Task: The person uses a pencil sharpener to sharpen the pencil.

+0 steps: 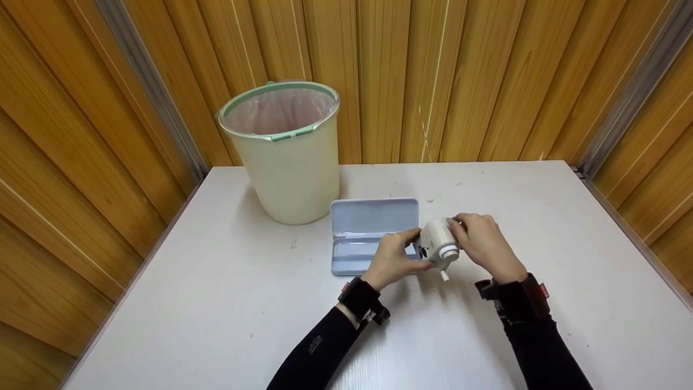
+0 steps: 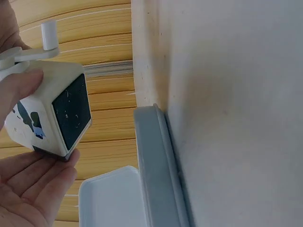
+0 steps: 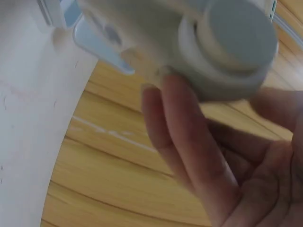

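Note:
Both hands hold a white hand-crank pencil sharpener [image 1: 437, 234] tilted above the table. My left hand [image 1: 392, 261] grips its left side, thumb on one face and fingers under the opposite edge. The left wrist view shows a dark panel [image 2: 72, 112] at one end and a small printed picture. My right hand [image 1: 484, 244] holds the other side with thumb and fingertips, near the round knob [image 3: 241, 35] seen in the right wrist view. The crank handle [image 1: 445, 275] points down toward the table front. Behind the left hand lies an opened light blue pencil case [image 1: 374, 215].
A cream bin [image 1: 292, 179] with a green rim and a plastic liner stands at the back left of the white table [image 1: 189, 303]. Yellow wood-patterned panels [image 1: 390, 81] enclose the table at the back and sides.

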`<state>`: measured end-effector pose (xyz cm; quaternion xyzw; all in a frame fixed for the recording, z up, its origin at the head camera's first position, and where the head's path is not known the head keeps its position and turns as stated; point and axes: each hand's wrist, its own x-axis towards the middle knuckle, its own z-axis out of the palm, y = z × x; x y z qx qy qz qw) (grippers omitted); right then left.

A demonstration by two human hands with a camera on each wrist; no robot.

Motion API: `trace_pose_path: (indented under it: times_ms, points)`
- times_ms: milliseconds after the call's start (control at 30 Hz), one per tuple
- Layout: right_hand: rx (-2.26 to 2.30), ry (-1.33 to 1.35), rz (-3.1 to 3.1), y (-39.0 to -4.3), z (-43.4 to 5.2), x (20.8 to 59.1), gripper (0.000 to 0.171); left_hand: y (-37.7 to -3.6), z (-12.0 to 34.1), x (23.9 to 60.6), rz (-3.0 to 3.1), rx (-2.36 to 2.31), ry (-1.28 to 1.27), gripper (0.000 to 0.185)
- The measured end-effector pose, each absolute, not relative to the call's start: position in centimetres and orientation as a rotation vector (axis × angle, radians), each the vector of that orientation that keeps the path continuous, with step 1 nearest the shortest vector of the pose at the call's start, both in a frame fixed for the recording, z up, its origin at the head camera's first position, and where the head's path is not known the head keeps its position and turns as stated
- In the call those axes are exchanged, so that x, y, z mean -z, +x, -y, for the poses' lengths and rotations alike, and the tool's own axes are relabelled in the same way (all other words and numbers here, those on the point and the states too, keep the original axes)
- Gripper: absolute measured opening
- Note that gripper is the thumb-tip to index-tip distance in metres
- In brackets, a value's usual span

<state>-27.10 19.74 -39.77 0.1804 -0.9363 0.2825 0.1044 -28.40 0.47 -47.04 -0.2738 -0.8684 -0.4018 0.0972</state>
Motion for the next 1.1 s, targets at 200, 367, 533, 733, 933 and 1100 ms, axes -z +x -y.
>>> trace_pose_path:
  times_ms: [200,367,533,733,933,1100]
  points:
    - [-0.725,1.040,2.736,-27.3,-21.6,39.9,0.066,-28.6,-0.4,47.1,2.554,1.478,-0.883,0.053]
    - [-0.791,1.160,2.775,-27.2,-22.1,39.8,0.064,-28.6,-0.2,47.0,2.545,1.650,-0.935,0.060]
    - [-0.837,1.198,2.784,-27.2,-22.5,39.7,0.059,-28.8,-0.1,47.1,2.553,1.718,-1.026,0.062]
    - [-0.934,1.258,2.821,-27.4,-23.4,39.4,0.059,-29.2,0.5,47.4,2.544,1.781,-1.201,0.067]
    - [-0.993,1.281,2.762,-27.5,-23.5,39.3,0.051,-29.6,1.6,46.8,2.520,1.740,-1.340,0.061]
    - [-0.963,1.132,2.712,-27.6,-22.7,39.6,0.048,-29.7,2.3,45.9,2.433,1.877,-1.332,0.054]
